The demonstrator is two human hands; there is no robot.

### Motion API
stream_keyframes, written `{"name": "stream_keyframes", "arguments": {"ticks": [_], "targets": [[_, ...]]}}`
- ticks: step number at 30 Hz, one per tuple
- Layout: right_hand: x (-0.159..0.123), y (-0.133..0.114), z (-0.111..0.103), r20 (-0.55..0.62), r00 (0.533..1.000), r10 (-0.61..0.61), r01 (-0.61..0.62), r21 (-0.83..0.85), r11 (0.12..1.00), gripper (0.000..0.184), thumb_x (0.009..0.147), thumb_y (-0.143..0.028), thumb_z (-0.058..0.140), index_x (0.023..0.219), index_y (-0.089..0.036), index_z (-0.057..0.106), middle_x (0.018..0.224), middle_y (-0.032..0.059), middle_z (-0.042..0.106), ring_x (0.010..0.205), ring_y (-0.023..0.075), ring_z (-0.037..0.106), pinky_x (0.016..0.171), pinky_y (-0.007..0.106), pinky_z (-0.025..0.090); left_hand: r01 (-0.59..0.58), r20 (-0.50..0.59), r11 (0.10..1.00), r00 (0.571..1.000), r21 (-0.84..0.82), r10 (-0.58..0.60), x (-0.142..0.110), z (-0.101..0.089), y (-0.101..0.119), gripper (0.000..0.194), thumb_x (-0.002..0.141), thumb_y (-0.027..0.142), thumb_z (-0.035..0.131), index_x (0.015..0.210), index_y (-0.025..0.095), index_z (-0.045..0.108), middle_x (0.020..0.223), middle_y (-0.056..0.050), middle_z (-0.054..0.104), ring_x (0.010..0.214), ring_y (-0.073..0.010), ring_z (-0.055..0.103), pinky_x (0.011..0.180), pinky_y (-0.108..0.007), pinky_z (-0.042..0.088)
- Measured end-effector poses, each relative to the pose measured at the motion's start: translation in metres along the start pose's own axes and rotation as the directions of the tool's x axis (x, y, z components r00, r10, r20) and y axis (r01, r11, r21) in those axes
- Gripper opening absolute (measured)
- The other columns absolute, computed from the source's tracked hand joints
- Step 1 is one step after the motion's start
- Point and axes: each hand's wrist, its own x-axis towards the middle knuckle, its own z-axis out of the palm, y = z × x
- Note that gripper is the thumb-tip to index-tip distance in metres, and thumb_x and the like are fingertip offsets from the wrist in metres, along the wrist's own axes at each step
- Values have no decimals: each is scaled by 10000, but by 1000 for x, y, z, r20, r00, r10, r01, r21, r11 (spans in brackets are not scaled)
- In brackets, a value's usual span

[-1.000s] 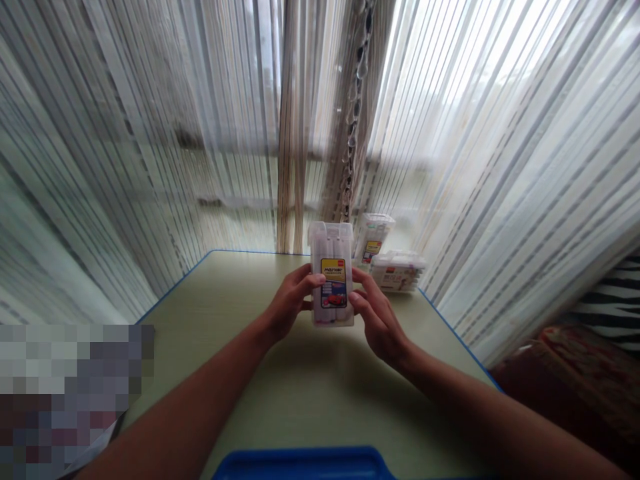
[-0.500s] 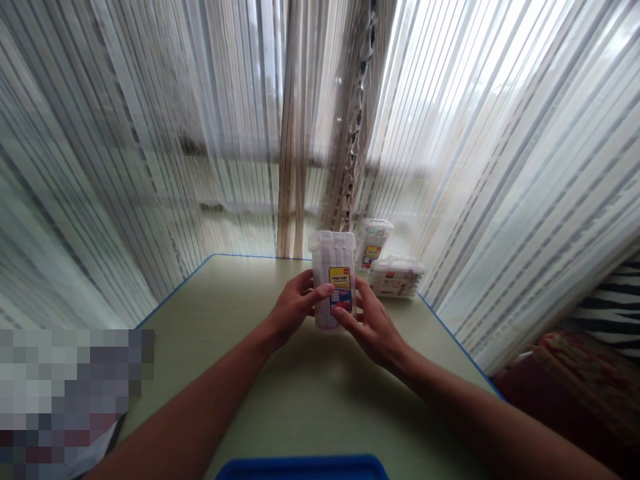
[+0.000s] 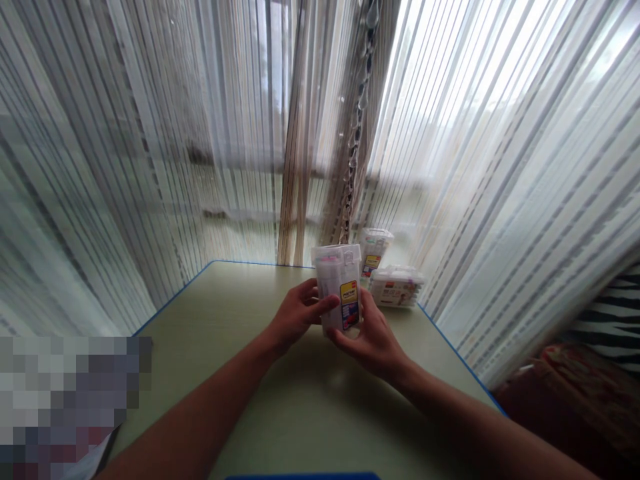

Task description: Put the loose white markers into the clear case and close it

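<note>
Both my hands hold a translucent plastic marker case [image 3: 333,283] upright above the table. Its label, yellow, blue and red with the word "marker", faces me, turned a little to the right. My left hand [image 3: 300,310] grips the left side, the thumb lying across the front. On the right side and lower edge is my right hand [image 3: 373,337], its thumb at the bottom front and its fingers partly hidden behind the case. A second case [image 3: 374,253] with a similar label stands farther back, beside a wider clear plastic box [image 3: 397,287] with a printed label.
The pale green table [image 3: 240,293] has a blue edge. String curtains [image 3: 240,133] hang behind it, with a beaded strand [image 3: 356,133] near the middle. A blue object [image 3: 305,476] shows at the bottom edge. Zebra-striped cloth [image 3: 607,313] is at the right; a pixelated patch covers the lower left.
The marker case has turned in my hands, showing more of its left side, and its label has shifted right. My right thumb has moved left along its lower front. The view has tilted slightly upward.
</note>
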Motion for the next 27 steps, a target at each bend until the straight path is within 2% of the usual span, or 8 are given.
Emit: {"name": "stream_keyframes", "arguments": {"ticks": [5, 9, 14, 21, 27], "targets": [[-2, 6, 2, 44, 999, -24, 21, 74, 997, 651, 709, -227, 738, 1285, -210, 435, 1138, 96, 633, 968, 256, 641, 818, 391, 552, -39, 65, 995, 997, -90, 45, 5, -9, -1, 501, 749, 431, 799, 1163, 171, 690, 1081, -137, 735, 956, -286, 698, 802, -403, 545], [-3, 13, 3, 83, 996, -37, 23, 158, 987, 623, 734, -278, 729, 1289, -222, 451, 1124, 92, 642, 942, 253, 635, 803, 375, 551, -58, 151, 989, 985, -135, 78, 6, -15, -1, 442, 777, 348, 791, 1174, 177, 700, 1130, -129, 730, 1025, -283, 684, 888, -400, 508], [-4, 17, 2, 127, 991, -48, 10, 279, 960, 631, 751, -375, 737, 1302, -221, 470, 1160, 97, 634, 1019, 275, 613, 873, 391, 528, -58, 226, 983, 969, -173, 97, 4, -16, 3, 418, 768, 253, 791, 1169, 174, 704, 1176, -121, 721, 1104, -286, 655, 992, -409, 454], [-3, 18, 1, 188, 981, -37, -46, 416, 908, 744, 760, -494, 749, 1377, -236, 423, 1288, 114, 577, 1188, 314, 551, 974, 439, 479, -115, 160, 977, 976, -181, 145, 7, -15, 2, 384, 710, 220, 832, 1071, 154, 716, 1093, -107, 747, 1039, -268, 667, 944, -385, 467], [0, 20, 0, 218, 974, -55, -65, 504, 861, 726, 805, -424, 750, 1405, -269, 373, 1401, 123, 509, 1300, 316, 495, 1013, 453, 461, -162, 103, 963, 977, -216, 188, 7, -14, 4, 369, 688, 212, 846, 1030, 160, 718, 1046, -94, 755, 1012, -265, 676, 924, -391, 478]]}}
